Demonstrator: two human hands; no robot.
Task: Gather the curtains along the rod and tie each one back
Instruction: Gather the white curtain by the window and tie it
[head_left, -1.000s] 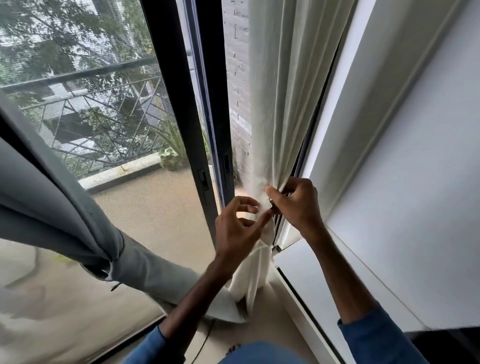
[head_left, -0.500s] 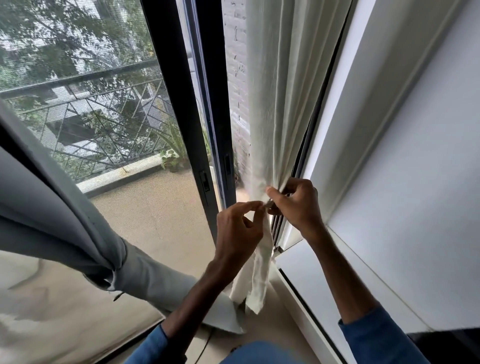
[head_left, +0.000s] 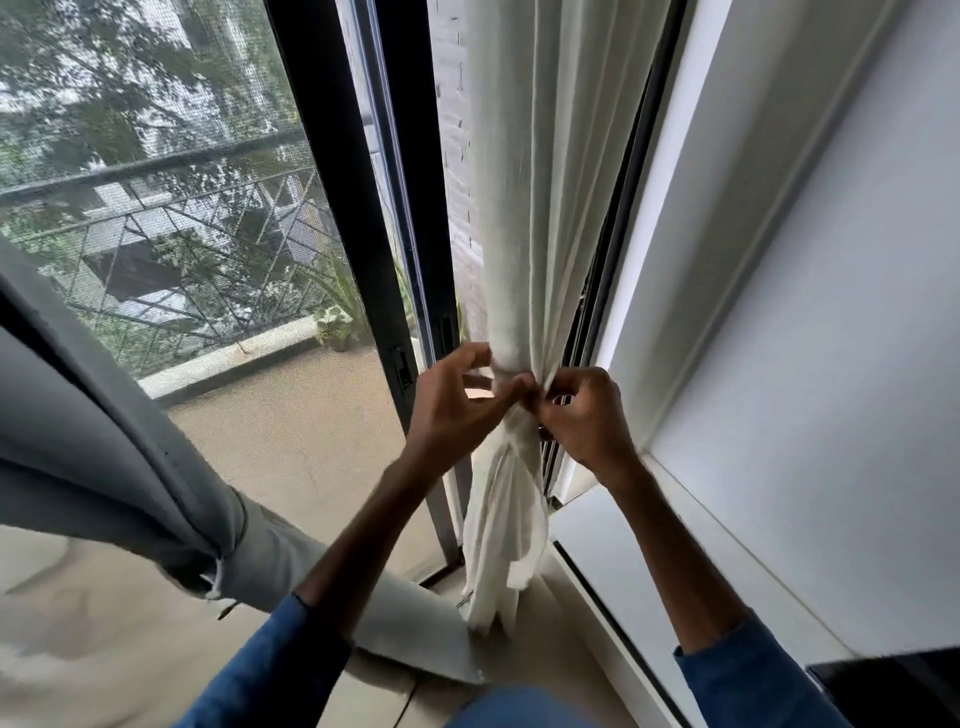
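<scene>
Head view: a room corner where a white wall (head_left: 831, 312) and a pale low ledge (head_left: 613, 561) meet a black sliding door frame (head_left: 337, 208). Through the mesh screen lie a tan balcony floor (head_left: 291, 441), a metal railing (head_left: 156, 218) and a potted plant (head_left: 332, 327). A grey curtain (head_left: 104, 467), bunched and tied, sweeps across the lower left, covering part of the glass. The white curtain (head_left: 540, 182) hangs in tight folds between frame and wall, cinched at mid height, its tail flaring towards the floor. The left hand (head_left: 452, 410) and right hand (head_left: 587, 415) meet at that cinch, thumbs and forefingers pinching the cloth, other fingers curled; whether they hold a separate tie is too blurred to tell
</scene>
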